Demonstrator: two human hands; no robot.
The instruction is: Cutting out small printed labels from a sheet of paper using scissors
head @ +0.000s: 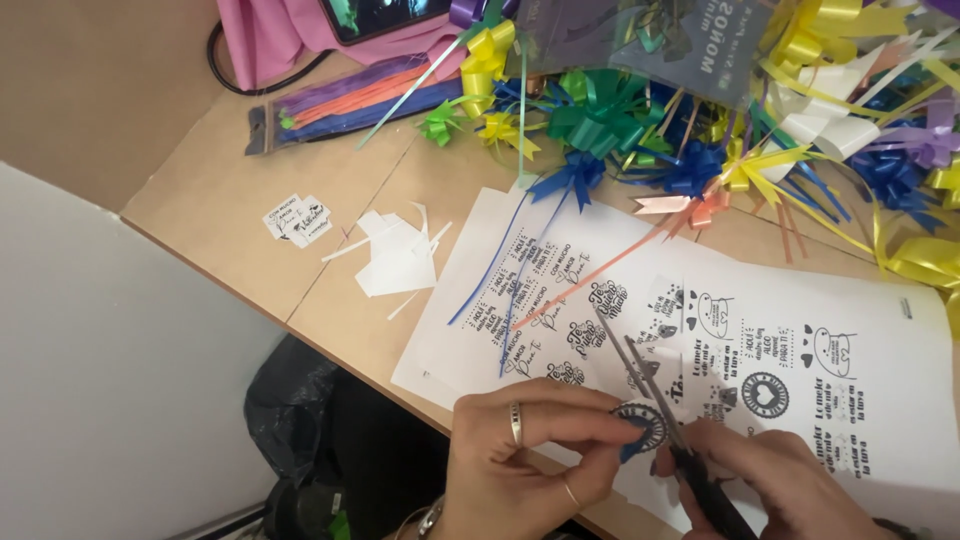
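My left hand (520, 450), with rings on two fingers, pinches a small round printed label (642, 427) at the near edge of a white sheet of printed labels (850, 320). My right hand (770, 485) grips black-handled scissors (650, 385). Their blades are parted and point up and left over the sheet, right beside the round label. The sheet lies flat on a light wooden table (230, 190), partly under loose ribbon tails.
A heap of pull bows (620, 120) in green, blue, yellow, white and purple fills the far right. A flat pack of ribbon strips (350, 100), paper offcuts (395, 255) and two cut labels (298, 220) lie left. A black bag (290, 400) sits below the table edge.
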